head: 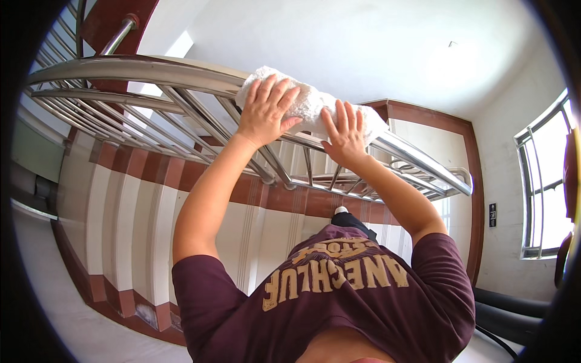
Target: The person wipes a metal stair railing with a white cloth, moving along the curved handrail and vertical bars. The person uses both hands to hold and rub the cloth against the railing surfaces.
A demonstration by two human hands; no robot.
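A white terry towel (313, 109) is wrapped over the top of a stainless steel handrail (417, 159). My left hand (268, 109) presses on the towel's left part, fingers over the top and thumb pointing right. Further right along the same towel, my right hand (347, 131) lies with its fingers spread across the cloth. Both palms are hidden against the towel, and the rail under it is covered. Steel balusters (268, 163) slope below the rail.
Tiled stairs (254, 227) with red-brown borders run beneath me, and one white shoe (341, 210) shows on them. At the right are a barred window (544, 190), a small black wall sign (493, 215) and dark pipes (508, 313). More railing (59, 36) rises at upper left.
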